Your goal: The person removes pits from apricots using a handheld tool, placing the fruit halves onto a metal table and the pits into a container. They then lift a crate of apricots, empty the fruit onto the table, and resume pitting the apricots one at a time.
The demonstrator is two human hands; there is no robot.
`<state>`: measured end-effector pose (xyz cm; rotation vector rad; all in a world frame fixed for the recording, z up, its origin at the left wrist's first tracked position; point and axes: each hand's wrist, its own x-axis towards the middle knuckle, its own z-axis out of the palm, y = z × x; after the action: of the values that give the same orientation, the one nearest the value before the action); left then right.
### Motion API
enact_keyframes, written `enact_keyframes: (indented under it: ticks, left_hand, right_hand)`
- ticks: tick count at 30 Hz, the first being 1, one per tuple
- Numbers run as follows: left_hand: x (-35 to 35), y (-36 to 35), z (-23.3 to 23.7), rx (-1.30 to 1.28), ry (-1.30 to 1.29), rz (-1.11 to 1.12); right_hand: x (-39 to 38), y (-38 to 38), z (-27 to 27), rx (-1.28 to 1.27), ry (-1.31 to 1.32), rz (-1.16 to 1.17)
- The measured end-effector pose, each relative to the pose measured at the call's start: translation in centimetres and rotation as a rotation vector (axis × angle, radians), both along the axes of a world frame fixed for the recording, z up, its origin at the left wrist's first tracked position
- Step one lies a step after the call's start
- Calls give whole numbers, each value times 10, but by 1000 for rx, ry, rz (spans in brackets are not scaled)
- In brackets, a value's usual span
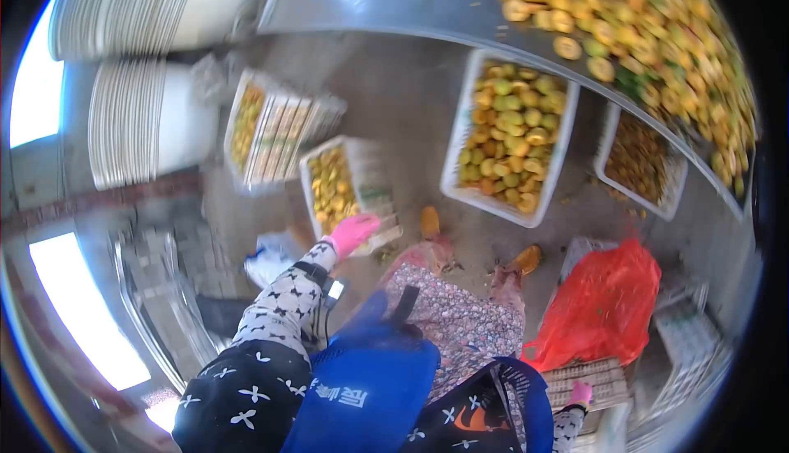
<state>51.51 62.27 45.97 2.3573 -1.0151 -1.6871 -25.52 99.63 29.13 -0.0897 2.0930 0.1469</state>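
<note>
My left hand [353,234], in a pink glove, hangs over the near corner of a white crate [311,194] of yellow fruit [331,183]. Its fingers point right, loosely stretched, and nothing shows in them. At the lower right, my right hand [580,393], also gloved in pink, is beside a slatted crate [588,379]; its fingers are too small and blurred to read. A red plastic bag [604,301] lies above that crate. A blue apron [353,379] covers my front.
A large white crate [452,157] of yellow-green fruit stands on the floor ahead, with a smaller crate [675,194] of brownish pieces to its right. A metal table [370,9] bears heaped cut fruit [649,34]. Stacked white crates [136,120] stand left.
</note>
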Motion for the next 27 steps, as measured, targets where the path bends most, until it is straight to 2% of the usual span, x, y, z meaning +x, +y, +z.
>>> enact_keyframes:
  ticks: [5,7,8,9,10,11,12,13,15,16,17,19,20,22,26,27]
  left_hand:
    - [102,94,-37,-169,-111,-282]
    - [153,123,-55,-196,-143,-303]
    - [163,136,-50,-131,-118,-130]
    - [173,150,-45,-80,-100,50]
    - [175,138,-24,-2,-35,357]
    - [179,135,-14,72,37,661]
    - [187,146,-17,48,39,728]
    - [212,147,-23,24,43,782]
    - [216,166,-28,34,79,983]
    - [220,173,-29,69,119,1119]
    - [220,179,-33,104,160,1254]
    - [202,213,-60,104,162,1298]
    - [192,225,-71,111,159,1315]
    - [173,241,-98,146,151,1415]
    - [131,281,-161,64,209,1492]
    - [122,275,-163,86,224,1583]
  right_hand:
    - [11,-75,24,-149,16,-28]
    - [65,-130,19,-287,18,4]
    - [74,-158,6,-346,-23,109]
    - [97,-191,-14,-411,-91,475]
    - [118,-223,-35,-512,-103,828]
    - [163,-273,-31,-587,-207,716]
    - [241,-331,-12,-658,-312,598]
    - [322,-384,6,-912,-272,947]
    - [457,-475,65,-325,-383,720]
    - [491,-502,33,-536,-412,1340]
    - [519,-520,7,-640,-492,1367]
    - [608,-568,-3,-845,-660,1416]
    - [662,-588,-8,-750,-709,1310]
    - [787,-629,35,-625,-737,1563]
    - [966,-656,-35,-1160,-726,1775]
    - [993,-665,-44,-1187,-672,1799]
